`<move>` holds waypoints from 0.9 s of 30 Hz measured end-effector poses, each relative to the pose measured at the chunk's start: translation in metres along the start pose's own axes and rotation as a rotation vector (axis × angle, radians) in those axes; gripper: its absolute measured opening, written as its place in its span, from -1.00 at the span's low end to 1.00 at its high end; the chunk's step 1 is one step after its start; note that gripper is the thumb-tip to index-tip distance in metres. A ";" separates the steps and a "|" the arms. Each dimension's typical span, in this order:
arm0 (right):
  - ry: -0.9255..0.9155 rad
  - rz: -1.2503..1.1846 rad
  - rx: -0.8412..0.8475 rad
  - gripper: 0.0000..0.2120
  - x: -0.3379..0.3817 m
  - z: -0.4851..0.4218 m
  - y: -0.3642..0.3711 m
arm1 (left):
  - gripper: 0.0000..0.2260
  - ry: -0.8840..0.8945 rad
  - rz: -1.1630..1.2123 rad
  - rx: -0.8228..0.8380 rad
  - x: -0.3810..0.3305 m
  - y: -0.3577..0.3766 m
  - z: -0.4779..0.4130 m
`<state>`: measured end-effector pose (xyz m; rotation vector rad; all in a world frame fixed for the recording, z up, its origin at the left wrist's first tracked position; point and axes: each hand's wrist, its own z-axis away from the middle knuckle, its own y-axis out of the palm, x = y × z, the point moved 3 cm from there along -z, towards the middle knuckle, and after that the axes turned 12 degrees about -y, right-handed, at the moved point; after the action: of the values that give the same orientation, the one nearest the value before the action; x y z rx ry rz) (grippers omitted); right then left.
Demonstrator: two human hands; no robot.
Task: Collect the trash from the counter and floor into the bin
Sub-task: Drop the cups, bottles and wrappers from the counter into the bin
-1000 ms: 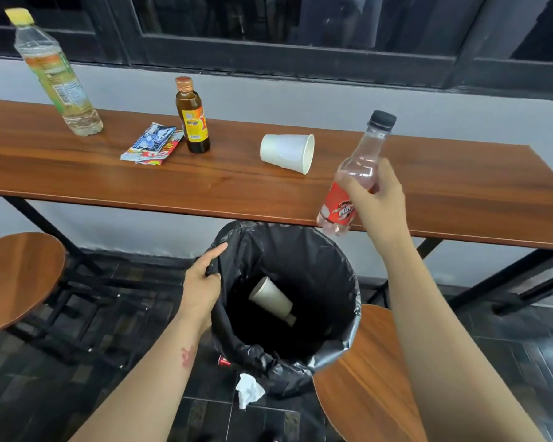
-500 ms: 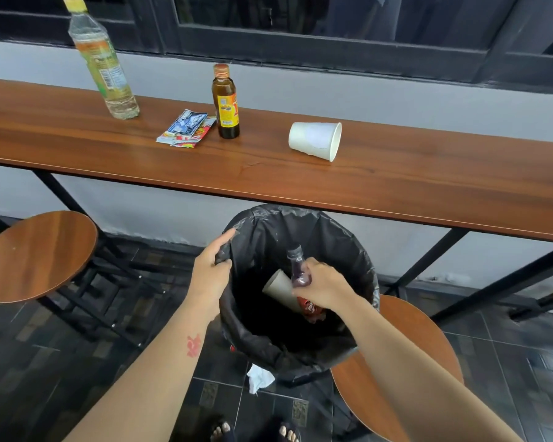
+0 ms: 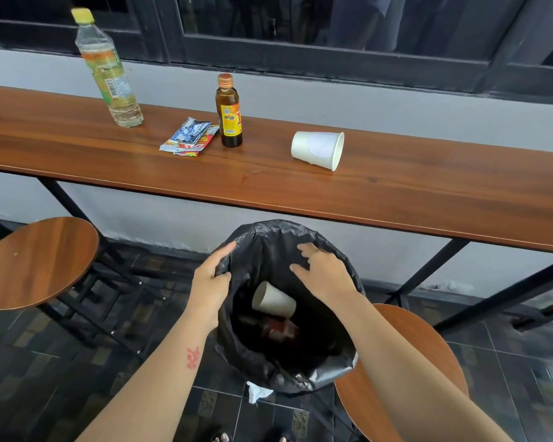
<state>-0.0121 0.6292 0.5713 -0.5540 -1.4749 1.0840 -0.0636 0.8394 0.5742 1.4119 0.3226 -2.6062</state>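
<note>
Pinching the bin (image 3: 320,374) liner, the left hand (image 3: 208,283) steadied it; right hand (image 3: 324,275) hovered spread, empty. The cup (image 3: 316,149) at 12 o'clock looked light, crushable: grip its wall.

Soft, even daylight; sharp focus, wide-angle bowing at edges (bin (image 3: 288,371) interior murky).

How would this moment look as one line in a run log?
left hand: holding bin liner open | right hand: empty over bin | in bin: paper cup, bottle | counter: trash remains
</note>
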 end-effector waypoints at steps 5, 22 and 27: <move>-0.251 -0.075 -0.642 -0.68 0.030 0.014 -0.071 | -0.43 -0.032 0.043 -0.034 0.003 -0.004 -0.007; 0.002 -0.164 -0.458 0.05 -0.022 -0.133 -0.134 | -0.38 -0.020 0.028 -0.075 0.002 -0.015 -0.035; -0.054 -0.267 -0.552 -0.23 -0.012 -0.126 -0.128 | -0.40 -0.027 0.065 -0.094 -0.003 -0.019 -0.035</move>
<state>0.1396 0.5997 0.6630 -0.6849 -1.8454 0.4792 -0.0386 0.8668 0.5601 1.3331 0.3844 -2.5209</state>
